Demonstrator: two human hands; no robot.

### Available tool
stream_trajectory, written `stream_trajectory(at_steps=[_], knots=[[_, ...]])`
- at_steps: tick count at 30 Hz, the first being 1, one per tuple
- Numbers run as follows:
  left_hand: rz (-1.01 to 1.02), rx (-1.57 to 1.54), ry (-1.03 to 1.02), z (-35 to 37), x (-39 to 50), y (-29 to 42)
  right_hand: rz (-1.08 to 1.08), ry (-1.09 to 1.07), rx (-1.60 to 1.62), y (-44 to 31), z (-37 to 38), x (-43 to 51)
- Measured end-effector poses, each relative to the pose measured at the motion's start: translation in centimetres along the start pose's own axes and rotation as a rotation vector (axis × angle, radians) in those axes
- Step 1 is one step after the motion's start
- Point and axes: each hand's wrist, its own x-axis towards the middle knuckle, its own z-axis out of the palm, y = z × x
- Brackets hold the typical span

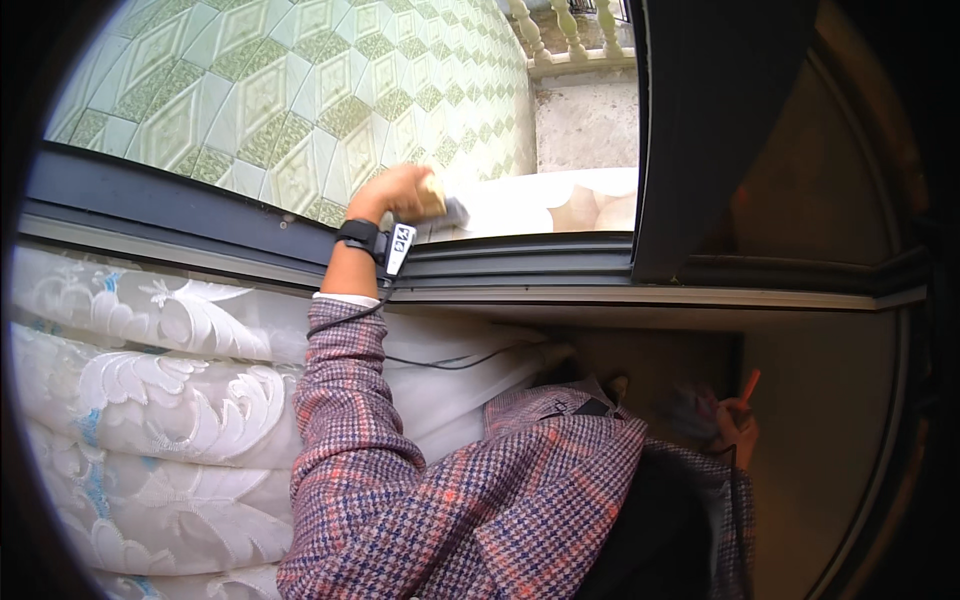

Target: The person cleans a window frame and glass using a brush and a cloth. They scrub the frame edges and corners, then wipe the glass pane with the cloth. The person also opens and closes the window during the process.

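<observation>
My left hand, with a black strap and a small white-and-black device on its wrist, reaches out through the window opening. It is closed on a pale yellow object with a blurred grey part, just above the dark window track. Whether this is a brush or a sponge, I cannot tell. In the shade at the right, my right hand grips a thin orange-red stick-like object. Something pale and blurred lies beside that hand; its kind is unclear.
White embroidered curtains hang at the left. Outside are a green patterned tiled wall and a balustrade. A dark window frame stands at the right. A black cable runs from the wrist device across the curtain.
</observation>
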Motion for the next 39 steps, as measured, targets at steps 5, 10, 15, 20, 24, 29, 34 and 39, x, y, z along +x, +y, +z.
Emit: stream_trajectory(at_steps=[5, 10, 15, 20, 24, 29, 34, 39], knots=[[0.049, -0.068, 0.189, 2.1, 2.1, 0.8, -0.099, 0.047, 0.011, -0.8, 1.6, 0.1], [0.118, -0.224, 0.862, 0.7, 3.8, 1.3, 0.009, 0.080, -0.021, -3.7, 2.4, -1.0], [0.082, -0.112, -0.015, 1.8, 2.8, 0.8, 0.132, 0.044, 0.037, -5.3, 4.1, -3.3], [0.100, 0.131, 0.764, 2.8, 3.8, 4.1, 0.118, 0.068, 0.052, -4.4, 5.9, -5.2], [0.243, -0.598, 0.855, 1.7, 0.7, 7.3, 0.068, 0.087, 0.085, -4.0, 6.1, -6.5], [0.529, -1.450, 0.321, 2.7, -8.4, 10.7, 0.120, 0.056, 0.125, -5.0, 6.2, -6.9], [0.875, -1.168, -0.173, 5.4, -12.9, 15.2, 0.013, 0.001, 0.008, -7.1, 5.7, -5.3], [0.806, -1.357, -0.238, 8.2, -15.3, 19.7, -0.133, -0.204, -0.069, -8.1, 4.8, -3.3]])
